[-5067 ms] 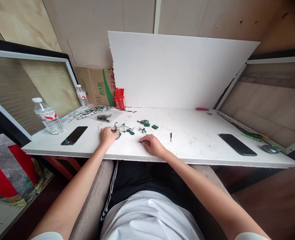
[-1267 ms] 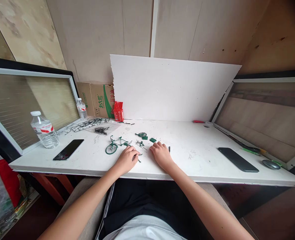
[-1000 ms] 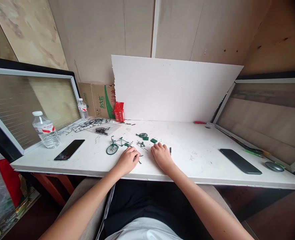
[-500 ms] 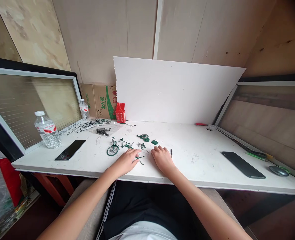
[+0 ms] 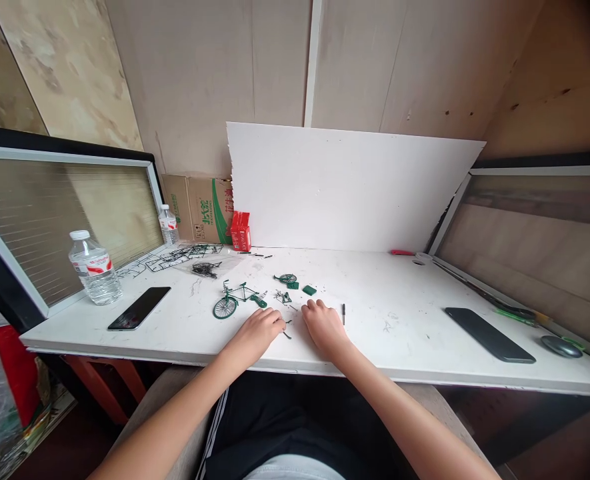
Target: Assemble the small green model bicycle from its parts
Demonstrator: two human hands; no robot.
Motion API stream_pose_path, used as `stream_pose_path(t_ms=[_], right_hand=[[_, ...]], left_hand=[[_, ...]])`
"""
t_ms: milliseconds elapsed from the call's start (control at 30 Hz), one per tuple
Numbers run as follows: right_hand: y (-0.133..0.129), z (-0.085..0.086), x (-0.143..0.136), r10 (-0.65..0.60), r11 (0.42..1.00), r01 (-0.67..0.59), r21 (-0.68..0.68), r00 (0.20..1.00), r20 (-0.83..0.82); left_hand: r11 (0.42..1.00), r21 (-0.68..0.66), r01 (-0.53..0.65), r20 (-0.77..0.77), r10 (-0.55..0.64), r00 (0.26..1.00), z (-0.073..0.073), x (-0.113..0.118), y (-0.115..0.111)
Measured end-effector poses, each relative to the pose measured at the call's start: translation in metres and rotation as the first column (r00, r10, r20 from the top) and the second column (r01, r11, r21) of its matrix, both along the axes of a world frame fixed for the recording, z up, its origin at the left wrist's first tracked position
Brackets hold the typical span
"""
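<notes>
On the white table, my left hand has its fingertips drawn together at a thin dark green part, which sticks out at their right; the grip itself is largely covered. Knuckles up, my right hand rests with curled fingers, and whatever is beneath them is hidden. Beyond the left hand lies a green model bicycle with one spoked wheel fitted. A second wheel, a green block and small dark pieces are spread past both hands. A short black rod lies right of my right hand.
At left are a phone, two water bottles, part frames and a bagged dark bundle. A red box and carton stand behind. Right: dark flat slab, mouse.
My left hand's thumb and fingers have come together at the thin green part, which has shifted slightly right. My right hand stays about where it was. The view has tilted up a little.
</notes>
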State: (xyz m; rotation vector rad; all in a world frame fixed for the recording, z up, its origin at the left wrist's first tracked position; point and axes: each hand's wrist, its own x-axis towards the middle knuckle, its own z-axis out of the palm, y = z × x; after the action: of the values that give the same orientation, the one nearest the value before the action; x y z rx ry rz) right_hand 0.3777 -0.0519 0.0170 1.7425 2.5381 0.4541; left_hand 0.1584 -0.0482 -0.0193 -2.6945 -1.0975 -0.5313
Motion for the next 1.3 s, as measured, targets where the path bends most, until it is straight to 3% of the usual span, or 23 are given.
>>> stream_pose_path(t_ms=[267,433,500,600,700,767,1033,1300], right_hand=[[0.001,-0.002,-0.002,-0.014,1.000,0.014,0.012,1.000,-0.006],[0.004,-0.005,0.002,-0.028,0.999,0.029,0.030,1.000,-0.008],[0.005,-0.006,0.004,-0.020,0.999,0.020,0.040,1.000,-0.005],[0.006,-0.004,0.007,-0.004,0.999,0.005,0.036,1.000,-0.015],[0.008,-0.003,0.010,0.007,1.000,-0.007,0.023,0.999,-0.038],[0.009,-0.003,0.011,0.033,0.999,-0.032,0.023,0.998,-0.060],[0.002,0.001,0.006,0.181,0.983,-0.184,-0.006,0.973,-0.140],[0.005,0.000,0.009,0.171,0.985,-0.173,0.005,0.966,-0.196]], left_hand=[[0.997,0.016,-0.078,-0.116,0.079,0.990,0.009,0.007,-0.011],[0.990,-0.139,-0.035,0.132,0.054,0.990,0.005,0.002,-0.004],[0.963,-0.268,0.021,0.334,0.072,0.940,0.002,-0.001,0.001],[0.861,-0.481,0.167,0.604,0.186,0.775,0.000,-0.006,0.008],[0.746,-0.586,0.318,0.715,0.291,0.635,-0.001,-0.010,0.016],[0.711,-0.596,0.373,0.744,0.314,0.590,-0.001,-0.011,0.020],[0.700,-0.609,0.373,0.738,0.328,0.590,0.011,-0.013,0.016],[0.689,-0.613,0.385,0.737,0.325,0.593,0.008,-0.012,0.018]])
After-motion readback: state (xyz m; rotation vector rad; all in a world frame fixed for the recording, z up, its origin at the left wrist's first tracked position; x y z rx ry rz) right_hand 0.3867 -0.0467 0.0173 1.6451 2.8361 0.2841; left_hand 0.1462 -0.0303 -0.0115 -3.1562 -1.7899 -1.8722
